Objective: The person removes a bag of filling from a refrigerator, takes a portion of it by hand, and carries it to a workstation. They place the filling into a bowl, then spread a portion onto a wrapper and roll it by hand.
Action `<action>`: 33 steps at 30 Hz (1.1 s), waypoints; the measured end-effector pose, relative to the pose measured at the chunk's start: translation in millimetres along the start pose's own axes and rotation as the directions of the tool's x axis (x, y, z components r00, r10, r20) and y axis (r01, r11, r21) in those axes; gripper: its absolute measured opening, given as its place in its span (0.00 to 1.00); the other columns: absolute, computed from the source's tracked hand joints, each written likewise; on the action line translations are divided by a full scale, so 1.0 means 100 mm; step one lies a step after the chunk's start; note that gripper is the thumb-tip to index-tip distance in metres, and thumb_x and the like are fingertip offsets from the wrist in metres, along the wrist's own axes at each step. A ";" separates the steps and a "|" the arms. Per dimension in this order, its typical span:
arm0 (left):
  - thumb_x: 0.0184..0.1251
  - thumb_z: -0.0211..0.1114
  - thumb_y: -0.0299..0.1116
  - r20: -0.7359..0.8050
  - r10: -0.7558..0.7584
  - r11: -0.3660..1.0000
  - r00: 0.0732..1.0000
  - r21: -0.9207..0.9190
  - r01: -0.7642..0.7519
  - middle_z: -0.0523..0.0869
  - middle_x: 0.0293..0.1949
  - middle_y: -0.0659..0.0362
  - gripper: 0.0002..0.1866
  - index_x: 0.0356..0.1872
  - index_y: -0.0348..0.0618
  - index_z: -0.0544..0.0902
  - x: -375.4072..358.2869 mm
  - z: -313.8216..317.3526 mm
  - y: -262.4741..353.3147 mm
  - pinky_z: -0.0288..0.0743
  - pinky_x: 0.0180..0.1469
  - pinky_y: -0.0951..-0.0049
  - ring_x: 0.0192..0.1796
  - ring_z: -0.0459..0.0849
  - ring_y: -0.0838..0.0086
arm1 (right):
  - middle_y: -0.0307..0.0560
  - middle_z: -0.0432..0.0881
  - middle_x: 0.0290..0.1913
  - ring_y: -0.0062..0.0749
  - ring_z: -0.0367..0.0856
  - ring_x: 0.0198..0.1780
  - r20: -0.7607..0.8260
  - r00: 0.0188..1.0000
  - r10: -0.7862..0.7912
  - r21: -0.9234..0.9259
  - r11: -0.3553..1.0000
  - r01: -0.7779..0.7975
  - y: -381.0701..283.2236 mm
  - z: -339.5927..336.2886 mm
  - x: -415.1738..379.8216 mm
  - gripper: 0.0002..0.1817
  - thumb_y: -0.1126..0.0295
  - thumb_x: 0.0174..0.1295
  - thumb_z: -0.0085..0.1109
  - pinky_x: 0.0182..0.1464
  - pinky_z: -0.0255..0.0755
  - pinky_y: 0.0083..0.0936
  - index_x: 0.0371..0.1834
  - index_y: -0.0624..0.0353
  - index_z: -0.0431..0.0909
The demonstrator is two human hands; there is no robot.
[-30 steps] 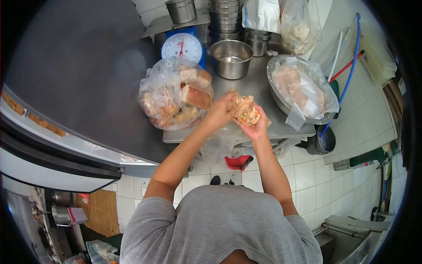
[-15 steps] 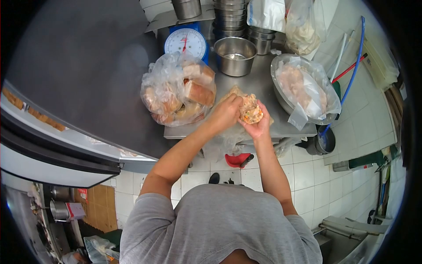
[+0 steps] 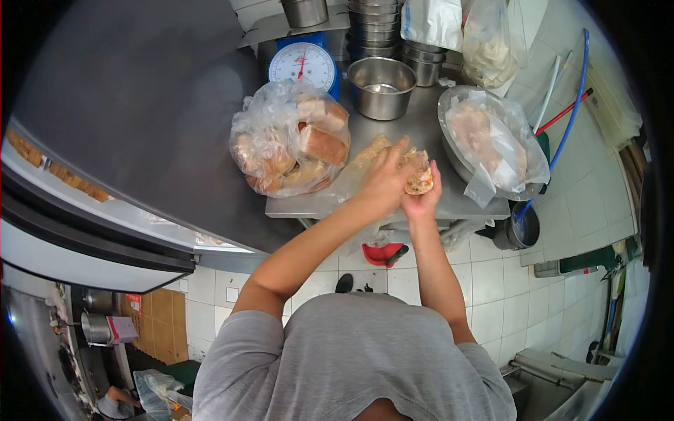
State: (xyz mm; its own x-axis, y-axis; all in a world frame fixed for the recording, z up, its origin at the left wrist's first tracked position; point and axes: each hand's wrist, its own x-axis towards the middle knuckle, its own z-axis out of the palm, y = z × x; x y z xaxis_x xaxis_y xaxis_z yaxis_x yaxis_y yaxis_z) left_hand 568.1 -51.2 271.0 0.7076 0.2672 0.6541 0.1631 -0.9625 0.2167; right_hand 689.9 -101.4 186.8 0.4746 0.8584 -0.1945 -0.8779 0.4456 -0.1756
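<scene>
My right hand (image 3: pixel 423 203) cups a roundish lump of food (image 3: pixel 419 184), pale with orange bits, that looks like filled bread. My left hand (image 3: pixel 385 179) lies over its left side with the fingers stretched out and apart, hiding part of it. Behind my left hand, a clear plastic bag (image 3: pixel 359 153) with something light brown in it rests on the steel table (image 3: pixel 281 208). Further left stands a large clear bag of bread chunks (image 3: pixel 295 144).
A dial scale (image 3: pixel 303 67) and a steel pot (image 3: pixel 382 91) stand at the back, near stacked pots (image 3: pixel 373 24). At the right is a steel bowl (image 3: pixel 456 158) holding pale raw-looking meat (image 3: pixel 472 130) and plastic. A dark counter (image 3: pixel 140 105) fills the left.
My left hand has gone from pinching at the food to lying across it with fingers stretched. Both hands and the food have shifted slightly right; the whole view has shifted a little too.
</scene>
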 end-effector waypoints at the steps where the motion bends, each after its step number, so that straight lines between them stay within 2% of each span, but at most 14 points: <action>1: 0.51 0.55 0.15 0.023 -0.054 0.992 0.998 -0.110 0.056 0.77 0.50 0.42 0.23 0.52 0.38 0.76 -0.06 -0.18 -0.03 0.72 0.51 0.64 0.56 0.75 0.50 | 0.52 0.70 0.64 0.50 0.69 0.64 -0.017 1.000 0.006 0.018 1.000 -0.006 -0.04 0.04 -0.05 0.30 0.49 0.61 0.56 0.66 0.58 0.57 0.62 0.55 0.69; 2: 0.51 0.54 0.14 0.055 -0.105 0.969 0.993 -0.218 0.115 0.77 0.48 0.43 0.21 0.49 0.37 0.78 -0.14 -0.37 -0.06 0.72 0.49 0.64 0.55 0.76 0.50 | 0.54 0.70 0.64 0.51 0.68 0.65 0.020 0.999 0.030 0.021 0.999 -0.031 -0.10 0.05 -0.08 0.30 0.50 0.61 0.56 0.66 0.59 0.55 0.62 0.57 0.69; 4: 0.51 0.53 0.14 0.284 -0.215 0.927 0.934 -0.241 0.287 0.79 0.42 0.45 0.15 0.40 0.36 0.78 -0.41 -0.76 -0.10 0.72 0.48 0.60 0.50 0.78 0.49 | 0.57 0.69 0.64 0.53 0.64 0.68 0.100 0.992 0.077 0.029 0.996 -0.080 -0.24 0.02 -0.11 0.30 0.51 0.62 0.55 0.66 0.60 0.52 0.63 0.59 0.68; 6: 0.49 0.53 0.13 0.581 -0.262 0.911 0.771 -0.113 0.395 0.80 0.42 0.45 0.18 0.43 0.36 0.79 -0.80 -0.81 -0.26 0.73 0.51 0.60 0.50 0.78 0.49 | 0.58 0.68 0.64 0.54 0.63 0.68 0.095 0.993 0.067 0.048 0.996 -0.072 -0.35 -0.08 -0.10 0.31 0.51 0.63 0.54 0.66 0.60 0.53 0.63 0.60 0.66; 9: 0.50 0.53 0.14 0.521 -0.311 0.899 0.795 -0.111 0.424 0.80 0.50 0.44 0.22 0.49 0.38 0.79 -1.27 -0.21 -0.47 0.73 0.55 0.62 0.55 0.77 0.50 | 0.58 0.69 0.63 0.55 0.64 0.67 0.096 0.992 0.085 0.061 0.994 -0.091 -0.42 -0.20 -0.07 0.31 0.50 0.63 0.54 0.65 0.60 0.54 0.63 0.59 0.67; 11: 0.54 0.54 0.21 0.429 -0.265 0.939 0.863 -0.091 0.333 0.76 0.56 0.41 0.24 0.56 0.31 0.73 -1.38 0.41 -0.70 0.70 0.60 0.59 0.56 0.76 0.47 | 0.59 0.71 0.62 0.57 0.65 0.66 0.110 0.987 0.115 0.067 0.990 -0.122 -0.42 -0.28 -0.02 0.30 0.50 0.63 0.54 0.64 0.61 0.55 0.61 0.58 0.68; 13: 0.61 0.52 0.27 0.431 -0.259 0.920 0.865 -0.164 0.357 0.73 0.60 0.39 0.25 0.62 0.32 0.69 -1.20 0.99 -0.90 0.60 0.68 0.58 0.63 0.70 0.48 | 0.58 0.71 0.62 0.57 0.65 0.67 0.118 0.984 0.137 0.021 0.990 -0.140 -0.38 -0.30 -0.01 0.29 0.50 0.63 0.54 0.64 0.61 0.55 0.62 0.57 0.68; 16: 0.65 0.49 0.30 0.013 -0.239 0.927 0.971 -0.296 0.232 0.72 0.61 0.40 0.24 0.62 0.34 0.70 -1.09 1.36 -1.03 0.53 0.71 0.56 0.66 0.66 0.49 | 0.58 0.71 0.62 0.57 0.64 0.67 0.129 0.980 0.151 -0.015 0.989 -0.150 -0.39 -0.32 0.00 0.29 0.50 0.63 0.53 0.64 0.61 0.56 0.62 0.57 0.68; 19: 0.64 0.51 0.30 0.331 -0.375 0.925 0.866 0.073 0.373 0.74 0.60 0.41 0.24 0.62 0.35 0.71 -0.98 1.33 -1.12 0.56 0.69 0.54 0.64 0.68 0.49 | 0.58 0.71 0.63 0.58 0.65 0.67 0.118 0.981 0.151 -0.034 0.988 -0.148 -0.40 -0.34 0.01 0.29 0.49 0.63 0.53 0.65 0.59 0.58 0.62 0.56 0.68; 22: 0.61 0.52 0.30 0.108 -0.340 0.939 0.934 0.095 0.331 0.76 0.58 0.42 0.23 0.59 0.35 0.73 -0.91 1.26 -1.03 0.59 0.67 0.53 0.62 0.71 0.49 | 0.56 0.71 0.63 0.55 0.67 0.65 0.100 0.985 0.137 -0.071 0.989 -0.130 -0.38 -0.33 0.00 0.29 0.49 0.64 0.51 0.62 0.64 0.57 0.62 0.56 0.68; 25: 0.59 0.54 0.30 -0.001 -0.278 0.924 0.960 0.273 0.268 0.77 0.55 0.43 0.22 0.56 0.33 0.75 -0.95 1.38 -1.10 0.62 0.63 0.52 0.59 0.73 0.50 | 0.55 0.70 0.63 0.54 0.68 0.65 0.089 0.987 0.137 -0.076 0.989 -0.130 -0.36 -0.28 -0.05 0.28 0.48 0.65 0.50 0.61 0.66 0.56 0.62 0.56 0.68; 28: 0.59 0.55 0.30 -0.028 -0.184 0.982 0.982 0.046 0.185 0.78 0.53 0.42 0.19 0.50 0.33 0.79 -0.97 1.35 -1.23 0.64 0.61 0.52 0.57 0.74 0.48 | 0.56 0.70 0.63 0.54 0.68 0.65 0.139 0.978 0.152 -0.080 0.987 -0.142 -0.36 -0.30 -0.02 0.28 0.48 0.65 0.50 0.62 0.65 0.57 0.62 0.55 0.68; 31: 0.57 0.56 0.31 0.113 -0.227 0.962 0.967 0.179 0.204 0.78 0.51 0.41 0.17 0.45 0.33 0.81 -0.96 1.35 -1.23 0.65 0.61 0.52 0.55 0.74 0.47 | 0.56 0.69 0.64 0.54 0.67 0.65 0.132 0.980 0.151 -0.100 0.985 -0.138 -0.34 -0.31 -0.04 0.28 0.48 0.65 0.50 0.62 0.63 0.57 0.62 0.54 0.68; 33: 0.57 0.57 0.31 0.051 -0.291 0.948 0.955 0.147 0.281 0.79 0.50 0.42 0.16 0.44 0.34 0.82 -1.00 1.50 -1.29 0.66 0.60 0.53 0.55 0.75 0.47 | 0.56 0.69 0.64 0.55 0.67 0.66 0.103 0.985 0.139 -0.117 0.985 -0.127 -0.35 -0.27 -0.05 0.28 0.48 0.65 0.50 0.63 0.62 0.57 0.63 0.54 0.67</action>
State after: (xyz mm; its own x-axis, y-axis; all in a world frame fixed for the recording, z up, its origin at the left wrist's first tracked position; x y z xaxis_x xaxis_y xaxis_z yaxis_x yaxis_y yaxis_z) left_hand 579.4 39.0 69.1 0.6636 0.5334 0.5245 0.4548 -0.8444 0.2831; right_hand 719.6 -128.3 167.5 0.3384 0.9337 -0.1167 -0.9176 0.2999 -0.2608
